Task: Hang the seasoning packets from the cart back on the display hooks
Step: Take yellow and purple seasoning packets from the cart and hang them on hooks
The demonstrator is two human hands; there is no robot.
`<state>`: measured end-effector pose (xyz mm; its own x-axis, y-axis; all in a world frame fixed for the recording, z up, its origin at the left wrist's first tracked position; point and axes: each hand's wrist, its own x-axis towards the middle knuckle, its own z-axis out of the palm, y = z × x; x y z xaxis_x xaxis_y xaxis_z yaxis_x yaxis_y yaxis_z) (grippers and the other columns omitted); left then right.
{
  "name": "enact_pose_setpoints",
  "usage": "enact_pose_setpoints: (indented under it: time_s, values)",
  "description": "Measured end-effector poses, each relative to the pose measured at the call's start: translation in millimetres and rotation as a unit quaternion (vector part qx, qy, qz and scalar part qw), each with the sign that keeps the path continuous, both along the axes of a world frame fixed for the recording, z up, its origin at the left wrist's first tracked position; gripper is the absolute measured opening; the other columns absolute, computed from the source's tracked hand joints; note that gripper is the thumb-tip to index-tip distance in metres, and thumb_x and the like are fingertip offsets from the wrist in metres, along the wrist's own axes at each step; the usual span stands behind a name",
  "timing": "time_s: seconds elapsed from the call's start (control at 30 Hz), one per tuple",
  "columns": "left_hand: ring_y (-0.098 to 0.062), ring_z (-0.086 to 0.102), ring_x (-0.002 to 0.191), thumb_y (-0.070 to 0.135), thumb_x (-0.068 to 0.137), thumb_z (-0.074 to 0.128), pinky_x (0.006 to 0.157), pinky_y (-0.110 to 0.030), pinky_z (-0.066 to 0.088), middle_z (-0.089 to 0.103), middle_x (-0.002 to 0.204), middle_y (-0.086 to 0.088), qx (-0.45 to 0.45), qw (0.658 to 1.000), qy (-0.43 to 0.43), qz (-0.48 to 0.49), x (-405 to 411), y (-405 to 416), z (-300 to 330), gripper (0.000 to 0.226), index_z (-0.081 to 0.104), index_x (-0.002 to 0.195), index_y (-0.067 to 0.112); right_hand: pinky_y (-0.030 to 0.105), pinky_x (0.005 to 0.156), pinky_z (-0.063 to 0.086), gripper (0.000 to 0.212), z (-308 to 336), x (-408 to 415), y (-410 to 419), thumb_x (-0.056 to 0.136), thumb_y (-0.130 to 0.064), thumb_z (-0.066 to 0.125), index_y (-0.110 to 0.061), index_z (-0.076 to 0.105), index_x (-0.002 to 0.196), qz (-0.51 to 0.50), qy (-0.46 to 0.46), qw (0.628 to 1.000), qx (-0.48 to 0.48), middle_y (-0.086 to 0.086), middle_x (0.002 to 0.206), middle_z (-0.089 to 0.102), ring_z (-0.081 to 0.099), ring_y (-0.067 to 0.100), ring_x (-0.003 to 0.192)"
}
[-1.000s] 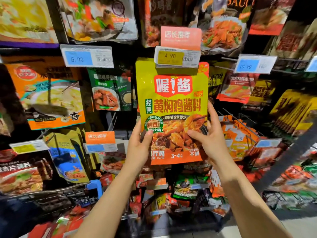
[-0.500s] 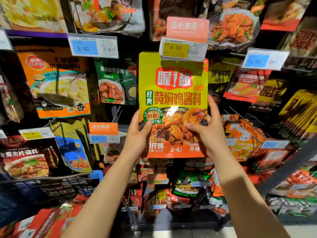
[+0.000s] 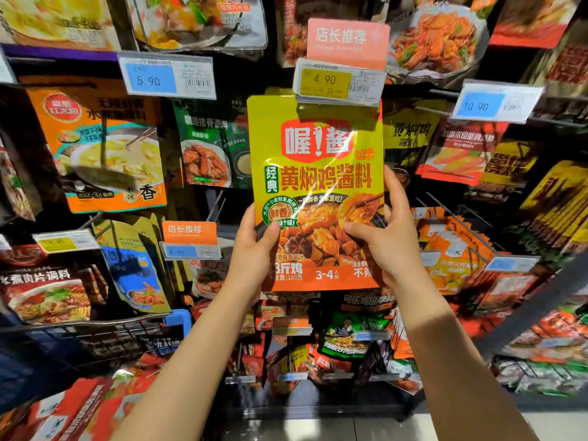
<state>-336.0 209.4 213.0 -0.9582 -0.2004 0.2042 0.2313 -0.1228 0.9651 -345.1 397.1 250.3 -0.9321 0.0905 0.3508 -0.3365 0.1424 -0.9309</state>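
Observation:
A yellow-green and orange seasoning packet (image 3: 318, 173) is held upright in front of the display. My left hand (image 3: 254, 259) grips its lower left edge, thumb on the front. My right hand (image 3: 386, 243) grips its lower right edge, thumb across the picture of the dish. The packet's top edge sits just behind the yellow 4.90 price tag (image 3: 339, 84) at the tip of a display hook. The hook itself and the packet's hang hole are hidden by the tag.
Hooks with other packets crowd all sides: an orange packet (image 3: 101, 148) left, a green one (image 3: 210, 148), orange packets (image 3: 455, 249) on long prongs right. Blue 5.90 (image 3: 165, 76) and 10.90 (image 3: 496, 103) tags jut out. The cart basket (image 3: 79, 338) with red packets lies lower left.
Both hands have kept their grip and raised the packet a little, so its top edge now reaches behind the 4.90 tag. The view has drifted slightly.

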Motion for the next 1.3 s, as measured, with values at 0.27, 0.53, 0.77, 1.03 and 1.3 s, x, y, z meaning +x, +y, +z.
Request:
enact_pose_setpoints:
  time_s: [0.27, 0.53, 0.77, 1.03, 1.3]
  values:
    - [-0.025, 0.061, 0.118, 0.011, 0.102, 0.049, 0.099, -0.054, 0.049, 0.064, 0.126, -0.001, 0.000, 1.000, -0.009, -0.020, -4, -2, 3, 0.038, 0.054, 0.115, 0.047, 0.046, 0.117, 0.032, 0.095, -4, -1, 2, 0.079, 0.005, 0.075, -0.042, 0.031, 0.149, -0.012, -0.009, 1.000, -0.001, -0.015, 0.155, 0.033, 0.033, 0.017, 0.143]
    - [-0.006, 0.066, 0.102, 0.024, 0.101, 0.052, 0.090, -0.036, 0.056, 0.067, 0.114, 0.009, -0.099, 0.995, -0.030, 0.014, -17, -23, -4, 0.029, 0.052, 0.128, 0.036, 0.044, 0.107, 0.044, 0.095, -5, -31, -5, 0.078, 0.010, 0.073, -0.040, 0.033, 0.147, -0.001, -0.062, 0.997, -0.040, -0.006, 0.150, 0.043, 0.042, 0.018, 0.137]
    - [-0.040, 0.044, 0.129, 0.012, 0.092, 0.064, 0.104, -0.053, 0.039, 0.050, 0.139, -0.019, -0.520, 0.806, 0.036, 0.281, -5, -97, -63, 0.038, 0.060, 0.129, 0.006, 0.012, 0.063, 0.048, 0.080, 1, -109, -32, 0.087, 0.015, 0.056, -0.025, 0.031, 0.151, -0.053, -0.086, 0.994, -0.031, 0.002, 0.140, 0.050, 0.059, 0.007, 0.096]
    - [-0.048, 0.043, 0.130, 0.016, 0.081, 0.077, 0.078, -0.053, 0.058, 0.038, 0.146, -0.020, -0.619, 0.767, 0.020, 0.168, -17, -125, -88, 0.076, 0.041, 0.148, 0.019, 0.039, 0.087, 0.046, 0.057, -4, -170, -57, 0.093, 0.002, 0.046, -0.006, 0.034, 0.148, -0.139, -0.133, 0.975, 0.110, 0.026, 0.133, 0.053, 0.056, 0.040, 0.115]
    - [-0.036, 0.009, 0.148, 0.013, 0.076, 0.083, 0.078, -0.042, 0.058, 0.017, 0.162, -0.017, -0.573, 0.811, 0.030, 0.118, -6, -122, -102, 0.109, 0.012, 0.157, 0.029, 0.026, 0.080, 0.039, 0.060, -14, -140, -48, 0.092, -0.006, 0.058, -0.021, 0.041, 0.147, -0.123, -0.100, 0.978, 0.132, 0.010, 0.124, 0.063, 0.060, 0.029, 0.111]
